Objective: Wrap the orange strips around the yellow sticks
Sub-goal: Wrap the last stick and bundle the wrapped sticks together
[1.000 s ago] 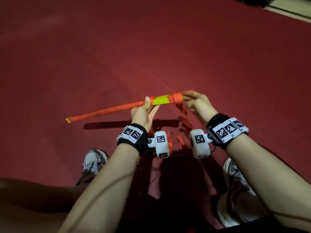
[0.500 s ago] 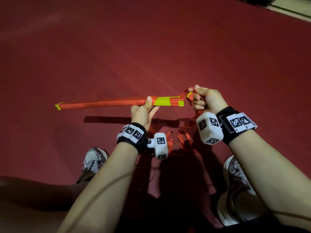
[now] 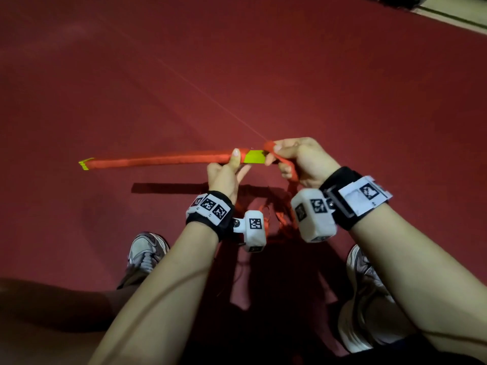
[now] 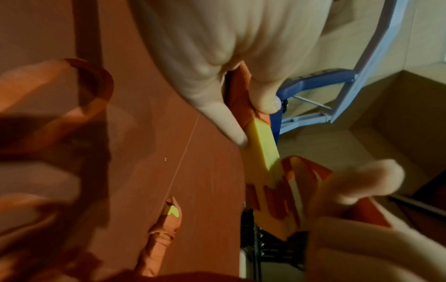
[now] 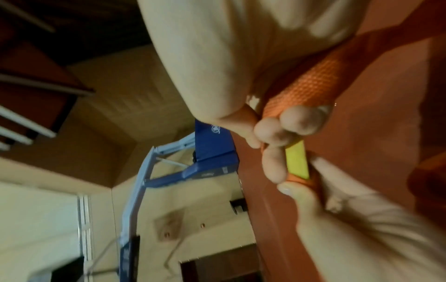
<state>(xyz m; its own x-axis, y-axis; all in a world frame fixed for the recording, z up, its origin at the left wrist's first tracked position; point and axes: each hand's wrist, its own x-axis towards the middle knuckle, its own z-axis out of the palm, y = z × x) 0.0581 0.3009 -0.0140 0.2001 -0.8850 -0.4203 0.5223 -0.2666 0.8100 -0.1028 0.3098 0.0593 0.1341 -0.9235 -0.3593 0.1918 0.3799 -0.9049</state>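
Observation:
A bundle of yellow sticks (image 3: 254, 157) is held level above the red floor, most of its length wound in orange strip (image 3: 163, 161), with yellow tips (image 3: 84, 164) bare at the far left. My left hand (image 3: 232, 169) grips the wrapped part beside a short bare yellow patch (image 4: 262, 141). My right hand (image 3: 292, 159) grips the orange strip at the bundle's right end, and the strip's loose tail (image 3: 290, 196) hangs down from it. In the right wrist view the strip (image 5: 311, 89) runs under the fingers (image 5: 299, 122) next to the yellow sticks (image 5: 298, 162).
Loose orange strips (image 3: 274, 219) lie on the red floor (image 3: 237, 61) between my two shoes (image 3: 146, 248). Another wrapped bundle (image 4: 161, 234) lies on the floor. A blue hoop stand (image 5: 210, 152) stands by the wall.
My right hand has carried the strip over the bundle's right end and closed in on it, covering more yellow. The bundle has swung level, its left tip higher.

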